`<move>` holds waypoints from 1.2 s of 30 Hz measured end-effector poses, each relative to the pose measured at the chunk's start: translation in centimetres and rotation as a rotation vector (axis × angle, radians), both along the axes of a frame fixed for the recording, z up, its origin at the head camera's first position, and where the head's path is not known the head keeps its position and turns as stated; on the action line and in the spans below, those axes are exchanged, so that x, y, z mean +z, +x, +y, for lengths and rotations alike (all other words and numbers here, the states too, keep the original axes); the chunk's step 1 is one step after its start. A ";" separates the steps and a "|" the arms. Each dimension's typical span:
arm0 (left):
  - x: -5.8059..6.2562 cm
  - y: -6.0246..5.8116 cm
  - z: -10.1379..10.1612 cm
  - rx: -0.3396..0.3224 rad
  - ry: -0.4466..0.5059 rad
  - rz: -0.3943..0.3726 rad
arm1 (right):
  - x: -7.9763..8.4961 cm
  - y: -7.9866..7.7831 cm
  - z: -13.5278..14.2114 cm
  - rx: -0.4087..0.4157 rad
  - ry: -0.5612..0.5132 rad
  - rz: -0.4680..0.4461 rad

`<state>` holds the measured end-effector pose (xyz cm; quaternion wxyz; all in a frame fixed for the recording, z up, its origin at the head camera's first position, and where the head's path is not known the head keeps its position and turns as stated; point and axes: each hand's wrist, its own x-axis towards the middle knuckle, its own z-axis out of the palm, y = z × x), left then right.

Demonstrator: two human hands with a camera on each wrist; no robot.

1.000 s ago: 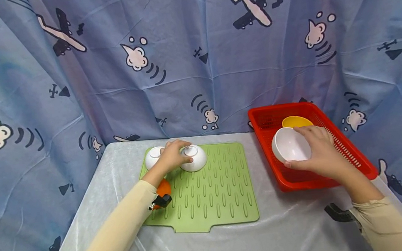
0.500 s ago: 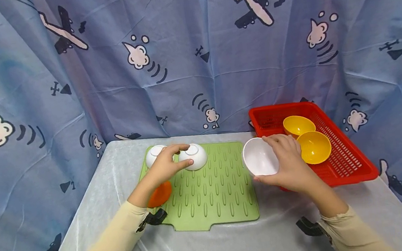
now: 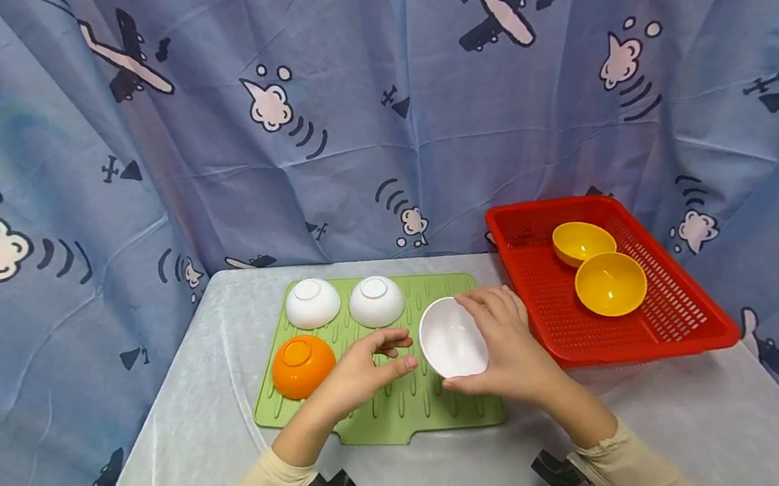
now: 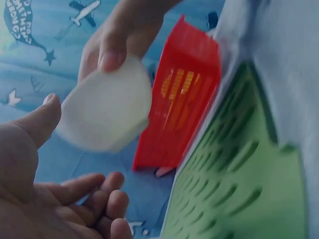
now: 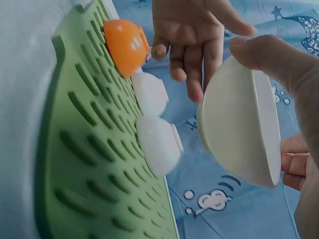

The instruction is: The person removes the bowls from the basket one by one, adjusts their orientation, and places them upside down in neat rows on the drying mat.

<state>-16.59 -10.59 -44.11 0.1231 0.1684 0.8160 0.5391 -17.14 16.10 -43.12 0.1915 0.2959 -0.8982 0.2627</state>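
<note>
A white bowl [image 3: 452,338] is held by its rim in my right hand [image 3: 508,346], above the right part of a green drying mat [image 3: 419,422]. My left hand [image 3: 369,371] reaches toward that bowl with parted fingers and holds nothing. In the left wrist view a gap shows between my left fingers and the white bowl [image 4: 107,107]. Two more white bowls, one at the mat's far left corner [image 3: 313,304] and one beside it [image 3: 376,302], lie upside down. An orange bowl [image 3: 302,365], also upside down, sits nearer on the mat's left side.
On the right stands a red basket [image 3: 533,282] with a perforated wall. Inside it are two yellow bowls, a farther one [image 3: 582,242] and a nearer one [image 3: 611,285], open side up. A blue patterned curtain [image 3: 345,119] hangs behind the table [image 3: 193,429].
My right hand has carried the white bowl leftward from the basket to over the mat. My left hand has left the overturned white bowls and come right and nearer.
</note>
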 end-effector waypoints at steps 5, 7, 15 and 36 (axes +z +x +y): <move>-0.5 0.7 1.0 0.008 0.071 -0.096 | -0.5 0.5 -0.9 0.031 0.002 0.039; -0.7 0.9 1.1 0.010 0.089 -0.119 | -0.7 0.6 -1.1 0.030 0.002 0.048; -0.8 1.1 1.1 0.035 0.204 -0.225 | -1.0 0.9 -1.3 0.023 0.011 0.057; 0.7 1.2 0.0 0.088 -0.084 0.465 | 0.4 0.7 1.0 0.048 -0.260 -0.554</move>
